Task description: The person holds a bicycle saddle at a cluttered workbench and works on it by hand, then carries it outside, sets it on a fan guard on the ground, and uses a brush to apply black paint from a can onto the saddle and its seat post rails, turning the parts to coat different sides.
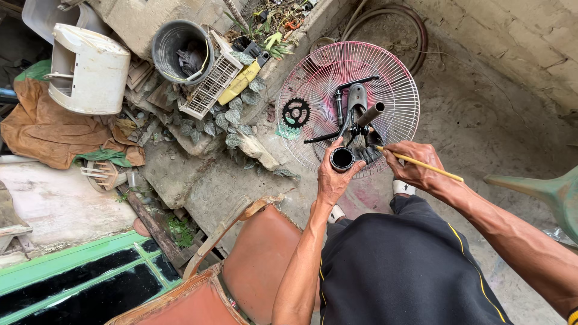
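Black shorts (397,265) filled the foreground. Beyond them, the left hand (333,174) was wrapped round a small black can (342,159), mouth up. Just right of it, the right hand (410,164) pinched a brush (421,164), its handle running lower-right, tip toward dark bicycle parts (355,117) on a pink fan grille (394,90), ahead of both hands.

Left hand (331,176) holds can (342,159); right hand (409,164) holds brush (421,164).
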The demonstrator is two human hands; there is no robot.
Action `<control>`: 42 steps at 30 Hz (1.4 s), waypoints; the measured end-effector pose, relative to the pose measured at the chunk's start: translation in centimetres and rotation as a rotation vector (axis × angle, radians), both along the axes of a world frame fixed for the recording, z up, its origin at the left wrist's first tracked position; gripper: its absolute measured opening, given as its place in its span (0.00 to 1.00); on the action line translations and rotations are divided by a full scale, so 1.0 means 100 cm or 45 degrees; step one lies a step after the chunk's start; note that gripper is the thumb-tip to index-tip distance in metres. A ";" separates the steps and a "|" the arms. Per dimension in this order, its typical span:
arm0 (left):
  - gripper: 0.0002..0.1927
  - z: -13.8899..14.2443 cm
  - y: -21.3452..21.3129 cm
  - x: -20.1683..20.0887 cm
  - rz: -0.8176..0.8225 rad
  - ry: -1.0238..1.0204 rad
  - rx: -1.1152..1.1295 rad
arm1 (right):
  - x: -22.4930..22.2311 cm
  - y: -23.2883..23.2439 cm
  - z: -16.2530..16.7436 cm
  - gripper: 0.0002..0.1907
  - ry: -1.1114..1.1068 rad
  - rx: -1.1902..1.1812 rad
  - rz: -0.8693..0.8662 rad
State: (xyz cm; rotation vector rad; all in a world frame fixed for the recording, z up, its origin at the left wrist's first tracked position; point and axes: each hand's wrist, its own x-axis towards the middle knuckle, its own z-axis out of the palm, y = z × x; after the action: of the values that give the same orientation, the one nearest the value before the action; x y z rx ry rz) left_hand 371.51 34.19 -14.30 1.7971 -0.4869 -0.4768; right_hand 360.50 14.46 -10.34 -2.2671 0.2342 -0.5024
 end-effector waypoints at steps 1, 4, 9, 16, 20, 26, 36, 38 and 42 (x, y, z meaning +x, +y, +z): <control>0.43 0.000 0.000 0.000 -0.006 -0.044 -0.011 | -0.001 0.000 0.000 0.08 -0.016 0.026 0.008; 0.43 0.001 0.001 0.000 -0.010 -0.125 -0.021 | -0.003 0.000 -0.001 0.08 -0.019 -0.097 -0.098; 0.42 0.002 -0.002 -0.002 -0.033 -0.181 -0.059 | -0.003 0.000 -0.006 0.06 -0.018 -0.136 0.018; 0.41 0.007 -0.006 -0.006 -0.088 -0.226 -0.053 | -0.011 -0.003 -0.002 0.08 0.079 -0.084 -0.161; 0.37 0.008 -0.008 -0.007 -0.144 -0.358 0.019 | -0.012 0.003 -0.001 0.09 0.035 -0.074 -0.071; 0.37 0.007 -0.008 -0.006 -0.177 -0.343 0.014 | -0.005 0.005 -0.007 0.07 -0.031 -0.126 -0.063; 0.38 0.002 -0.006 -0.008 -0.185 -0.340 0.018 | -0.005 -0.001 -0.005 0.07 -0.117 -0.163 0.085; 0.41 0.004 -0.006 -0.007 -0.156 -0.289 0.017 | -0.006 -0.003 -0.003 0.08 -0.136 -0.147 0.066; 0.42 0.010 -0.004 -0.007 -0.127 -0.191 0.013 | -0.008 -0.003 0.001 0.09 -0.112 -0.153 0.076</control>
State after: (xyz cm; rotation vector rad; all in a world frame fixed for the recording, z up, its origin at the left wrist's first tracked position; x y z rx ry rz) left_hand 370.83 33.75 -13.28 1.8324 -0.6815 -0.4153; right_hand 359.70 14.17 -10.20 -2.3541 0.0940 -0.5978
